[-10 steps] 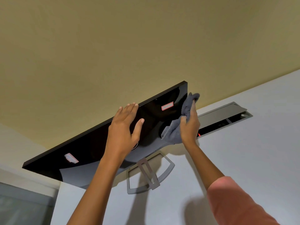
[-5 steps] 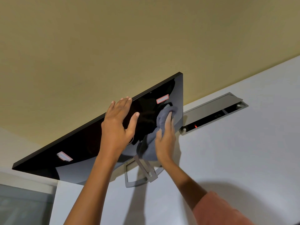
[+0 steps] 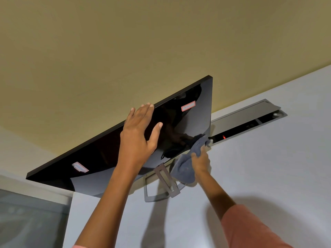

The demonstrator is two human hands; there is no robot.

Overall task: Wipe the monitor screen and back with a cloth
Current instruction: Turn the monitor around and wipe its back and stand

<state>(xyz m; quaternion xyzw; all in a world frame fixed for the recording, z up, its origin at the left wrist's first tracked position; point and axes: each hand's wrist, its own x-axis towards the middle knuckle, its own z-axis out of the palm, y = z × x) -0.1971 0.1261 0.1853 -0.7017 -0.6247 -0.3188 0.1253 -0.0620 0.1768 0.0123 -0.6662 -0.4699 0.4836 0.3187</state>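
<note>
A black glossy monitor (image 3: 100, 158) stands on a grey metal stand (image 3: 162, 185) on a white desk, its dark panel with two red-edged stickers facing me. My left hand (image 3: 139, 138) lies flat on the panel near its top edge, fingers straight. My right hand (image 3: 200, 161) grips a grey cloth (image 3: 184, 169) at the panel's lower right corner, the cloth's tip touching the glossy surface. The far side of the monitor is hidden.
The white desk (image 3: 268, 176) holds an open grey cable box (image 3: 250, 117) with a small red light, just right of the monitor. A tan wall (image 3: 125, 51) rises behind. A glass panel (image 3: 32, 221) lies at lower left.
My right hand has dragged the cloth from the panel's upper right edge down to its lower right corner. My left hand has stayed flat near the top edge.
</note>
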